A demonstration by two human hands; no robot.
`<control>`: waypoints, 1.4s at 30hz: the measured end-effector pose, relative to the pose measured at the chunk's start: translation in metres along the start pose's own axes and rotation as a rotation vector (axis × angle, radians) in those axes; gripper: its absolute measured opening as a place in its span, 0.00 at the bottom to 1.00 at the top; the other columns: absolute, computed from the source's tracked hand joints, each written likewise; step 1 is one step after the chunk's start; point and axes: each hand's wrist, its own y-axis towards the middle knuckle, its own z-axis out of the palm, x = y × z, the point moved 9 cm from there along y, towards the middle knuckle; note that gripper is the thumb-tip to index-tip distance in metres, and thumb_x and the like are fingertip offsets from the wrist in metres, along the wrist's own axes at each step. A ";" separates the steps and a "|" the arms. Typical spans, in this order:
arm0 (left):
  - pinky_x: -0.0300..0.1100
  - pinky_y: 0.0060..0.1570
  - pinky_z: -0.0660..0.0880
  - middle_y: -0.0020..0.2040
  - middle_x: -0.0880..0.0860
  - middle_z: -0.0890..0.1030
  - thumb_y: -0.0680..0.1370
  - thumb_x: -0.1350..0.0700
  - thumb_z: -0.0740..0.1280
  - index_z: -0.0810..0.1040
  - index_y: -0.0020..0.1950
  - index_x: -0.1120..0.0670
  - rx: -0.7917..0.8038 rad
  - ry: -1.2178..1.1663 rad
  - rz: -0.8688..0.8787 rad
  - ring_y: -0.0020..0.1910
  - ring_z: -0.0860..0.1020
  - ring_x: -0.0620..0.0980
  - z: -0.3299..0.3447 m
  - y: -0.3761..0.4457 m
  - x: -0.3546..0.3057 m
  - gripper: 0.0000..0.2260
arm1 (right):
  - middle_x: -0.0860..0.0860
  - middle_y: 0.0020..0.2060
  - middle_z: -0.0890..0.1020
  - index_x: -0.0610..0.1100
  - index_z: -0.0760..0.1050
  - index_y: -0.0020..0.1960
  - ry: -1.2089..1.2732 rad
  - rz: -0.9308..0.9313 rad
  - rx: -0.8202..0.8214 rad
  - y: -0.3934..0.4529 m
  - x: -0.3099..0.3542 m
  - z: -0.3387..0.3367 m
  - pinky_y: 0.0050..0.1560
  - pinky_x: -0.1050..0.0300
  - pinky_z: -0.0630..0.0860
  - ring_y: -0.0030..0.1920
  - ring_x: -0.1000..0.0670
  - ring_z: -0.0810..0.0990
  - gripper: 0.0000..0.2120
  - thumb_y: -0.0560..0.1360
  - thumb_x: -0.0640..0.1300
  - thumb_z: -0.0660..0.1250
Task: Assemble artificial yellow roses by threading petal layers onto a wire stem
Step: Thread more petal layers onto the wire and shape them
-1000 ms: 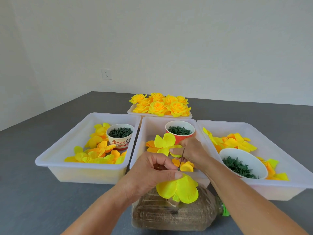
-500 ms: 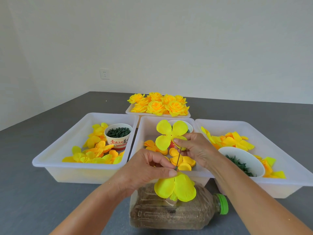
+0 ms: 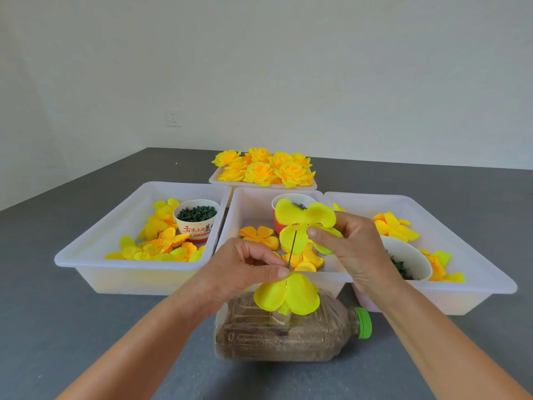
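A person's left hand (image 3: 245,269) pinches a thin wire (image 3: 292,248) between thumb and fingers, just above a yellow petal layer (image 3: 288,294) already threaded on it. The right hand (image 3: 350,246) grips a second yellow layer (image 3: 302,223), its centre held at the wire's upper tip. Both hands work close together over a plastic bottle (image 3: 288,339) lying on its side on a grey table (image 3: 86,327). Behind them stand three white bins (image 3: 95,272) of loose petals, with cups (image 3: 197,223) of dark green pieces. Finished roses (image 3: 264,168) fill a tray at the back.
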 end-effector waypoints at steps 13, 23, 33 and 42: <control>0.35 0.43 0.77 0.37 0.51 0.84 0.64 0.61 0.74 0.84 0.37 0.56 0.003 -0.031 -0.004 0.40 0.81 0.45 0.001 -0.002 -0.001 0.03 | 0.63 0.35 0.83 0.51 0.81 0.45 -0.051 -0.212 0.043 -0.022 0.035 0.015 0.40 0.73 0.71 0.38 0.66 0.78 0.13 0.71 0.33 0.69; 0.36 0.45 0.77 0.38 0.52 0.84 0.65 0.61 0.74 0.84 0.38 0.56 0.002 -0.027 -0.003 0.41 0.81 0.46 -0.001 0.000 0.002 0.03 | 0.51 0.39 0.85 0.46 0.82 0.42 -0.013 -0.247 0.072 -0.029 0.044 0.020 0.44 0.64 0.77 0.41 0.56 0.82 0.04 0.68 0.42 0.70; 0.41 0.50 0.77 0.41 0.57 0.83 0.68 0.65 0.73 0.83 0.39 0.58 -0.021 0.010 0.004 0.42 0.80 0.49 -0.002 0.000 0.002 0.03 | 0.54 0.43 0.85 0.50 0.82 0.45 -0.023 -0.277 0.031 -0.027 0.050 0.017 0.49 0.66 0.76 0.46 0.58 0.83 0.10 0.68 0.37 0.71; 0.42 0.51 0.78 0.42 0.55 0.84 0.64 0.58 0.74 0.84 0.42 0.58 -0.010 0.020 0.021 0.44 0.81 0.49 -0.002 0.001 0.004 0.08 | 0.54 0.42 0.84 0.48 0.81 0.46 -0.225 -0.473 -0.002 -0.035 0.069 0.018 0.49 0.64 0.77 0.45 0.58 0.82 0.11 0.69 0.34 0.70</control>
